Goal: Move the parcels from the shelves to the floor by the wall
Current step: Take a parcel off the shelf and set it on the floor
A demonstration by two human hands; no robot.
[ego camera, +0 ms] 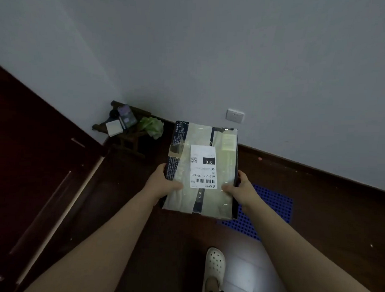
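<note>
1. Grip state: both hands are clamped on the parcel (pixel 207 201). The left hand (pixel 164 184) takes its left edge and the right hand (pixel 240 189) its right edge, with each thumb flat on the top face. The fingers underneath are hidden.
2. Location: the parcel sits between the hands, held clear of the floor (pixel 316 204). Its white label (pixel 203 166) faces up and its far end points toward the wall (pixel 234 60).
3. Handling, judged: the faces stay flat and the corners square, so treat it as a stiff box. Glossy tape covers most of the top, so expect a slick surface under the thumbs. Weight cannot be read from the view; the two-hand grip suggests a moderate load.
4. Hold points: keep to the opposite side edges near the near end, with fingers under the base to carry the load. Avoid the loose brown tape patch (pixel 176 149) just ahead of the left thumb, as it may peel.
5. Surroundings: a blue perforated mat (pixel 272 205) lies below and just beyond the right hand. A small stool (pixel 126 139) carrying oddments stands ahead and to the left of the left hand, in the corner.
6. Next step, judged: lower the parcel level onto the floor ahead of the hands — against the wall, clear of the stool.
</note>
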